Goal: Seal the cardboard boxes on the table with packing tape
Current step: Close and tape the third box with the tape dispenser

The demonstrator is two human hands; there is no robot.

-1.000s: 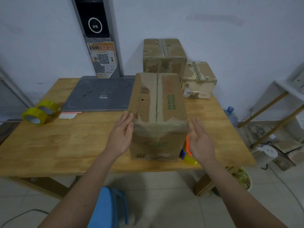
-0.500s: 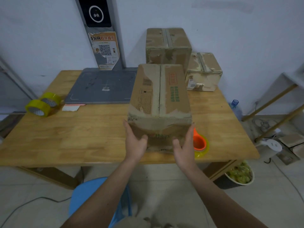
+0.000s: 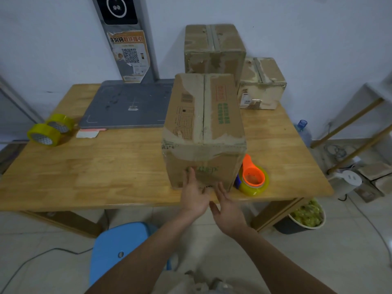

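At the far left edge of the tabletop (image 3: 106, 166) we see two yellow tape rolls (image 3: 49, 129) lying side by side, touching. Just right of them lies a small white label (image 3: 87, 134), and behind it a flat grey board (image 3: 127, 105) reaching back to the wall. Near the front edge, right of centre, stands the large cardboard box (image 3: 203, 124), its top flaps closed along a centre seam. Our left hand (image 3: 194, 193) rests flat and open, fingers spread, against the box's near face low down; our right hand (image 3: 228, 206) is open too, holding nothing, its fingertips at the box's bottom edge. Just beside the box's right corner sits an orange tape dispenser (image 3: 253, 177) loaded with a yellow roll. Against the wall behind stand a tall taped box (image 3: 214, 47) and, right of it, a smaller box (image 3: 262, 83).
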